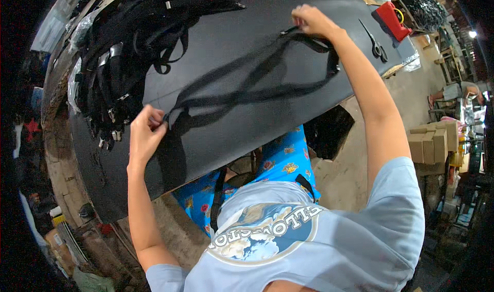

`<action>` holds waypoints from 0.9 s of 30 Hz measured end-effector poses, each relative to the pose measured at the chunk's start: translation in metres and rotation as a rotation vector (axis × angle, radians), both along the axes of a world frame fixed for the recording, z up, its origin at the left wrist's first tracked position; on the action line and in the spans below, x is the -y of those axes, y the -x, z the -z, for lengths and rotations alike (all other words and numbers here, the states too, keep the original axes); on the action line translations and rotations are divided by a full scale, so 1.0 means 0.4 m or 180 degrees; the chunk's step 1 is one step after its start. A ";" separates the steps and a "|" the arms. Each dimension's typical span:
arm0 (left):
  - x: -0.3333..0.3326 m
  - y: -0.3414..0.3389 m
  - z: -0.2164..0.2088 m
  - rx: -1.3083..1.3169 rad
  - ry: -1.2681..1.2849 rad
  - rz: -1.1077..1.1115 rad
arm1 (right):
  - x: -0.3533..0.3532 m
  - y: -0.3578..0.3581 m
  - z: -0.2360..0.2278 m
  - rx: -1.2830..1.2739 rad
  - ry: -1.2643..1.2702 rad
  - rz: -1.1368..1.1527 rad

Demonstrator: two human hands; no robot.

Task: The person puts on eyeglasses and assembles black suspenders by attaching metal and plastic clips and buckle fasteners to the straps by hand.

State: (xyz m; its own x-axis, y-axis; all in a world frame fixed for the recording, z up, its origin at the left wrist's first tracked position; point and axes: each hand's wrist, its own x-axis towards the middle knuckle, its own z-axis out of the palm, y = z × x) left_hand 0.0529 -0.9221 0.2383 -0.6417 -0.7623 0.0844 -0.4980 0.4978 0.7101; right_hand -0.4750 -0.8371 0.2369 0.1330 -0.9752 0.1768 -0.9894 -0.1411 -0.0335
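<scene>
A pair of black suspenders (247,95) stretches across the dark tabletop between my hands, its straps blurred and partly crossing. My left hand (147,130) pinches one end near the left side of the table, fingers closed on it. At the far right, my right hand (311,22) is closed round the other end, next to a small metal clip (283,33). Another metal clip (337,68) hangs on a strap below my right wrist. Beyond my left hand lies a large heap of black suspenders (121,60) with silver clips.
Black-handled scissors (378,49) lie on the table (221,148) to the right of my right forearm. Near them, a red pouch (392,22) sits by the far right corner. Cardboard boxes (432,144) are stacked beyond the table, and a person (455,92) sits farther off.
</scene>
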 end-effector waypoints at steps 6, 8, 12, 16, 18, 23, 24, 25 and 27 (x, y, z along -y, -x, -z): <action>-0.002 -0.013 -0.031 0.0042 0.1085 -0.0009 | 0.003 -0.046 -0.066 -0.0230 0.1184 -0.0059; 0.002 -0.011 -0.013 0.0080 0.1498 0.0133 | 0.002 -0.066 -0.059 -0.0310 0.2027 0.0022; -0.008 -0.032 0.003 0.0363 0.0847 0.0200 | -0.022 -0.067 -0.056 -0.0571 0.1764 0.0160; -0.004 -0.027 0.033 0.0511 0.0785 0.0135 | -0.082 0.120 0.043 -0.0508 0.0211 0.0657; -0.002 -0.039 0.058 0.0386 0.0786 0.0061 | -0.143 0.142 0.028 0.0043 -0.0369 0.0638; 0.018 -0.090 0.094 -0.0113 -0.0037 -0.0386 | -0.230 0.059 -0.043 0.0984 -0.1683 0.0417; 0.021 -0.092 0.102 -0.0218 -0.0155 -0.0385 | -0.232 0.051 -0.052 0.1277 -0.2069 0.0869; 0.029 -0.096 0.108 -0.0227 -0.0195 -0.0338 | -0.224 0.046 -0.060 0.1575 -0.2448 0.1318; 0.035 -0.091 0.108 -0.0328 -0.0271 -0.0318 | -0.177 0.063 -0.045 0.1545 -0.1777 0.0947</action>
State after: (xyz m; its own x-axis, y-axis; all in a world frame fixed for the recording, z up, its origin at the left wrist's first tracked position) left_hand 0.0893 -0.9362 0.1953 -0.5536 -0.8291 0.0783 -0.4643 0.3854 0.7974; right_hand -0.5004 -0.7664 0.2549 -0.1134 -0.9193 -0.3768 -0.8397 0.2914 -0.4583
